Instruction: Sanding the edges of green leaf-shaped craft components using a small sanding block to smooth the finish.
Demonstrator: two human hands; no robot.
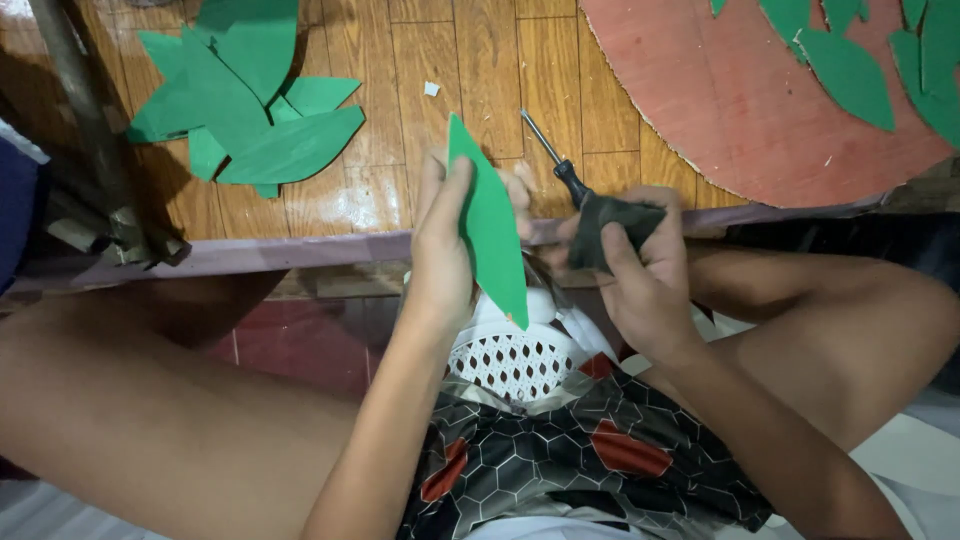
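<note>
The left hand (440, 250) pinches a green leaf (490, 225) upright over a white basket (515, 360). The right hand (640, 270) is closed around a dark tool (600, 215) with a thin metal shaft, beside the leaf. Keeping the stiff, smooth leaf steady near its edge would help. More leaves (250, 110) lie on the wooden floor (480, 60).

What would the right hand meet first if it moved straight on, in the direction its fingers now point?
Probably the green leaf cutout held by the left hand. The right hand, gripping a dark cloth-wrapped screwdriver, points up-left toward it; depth is unclear.
</note>
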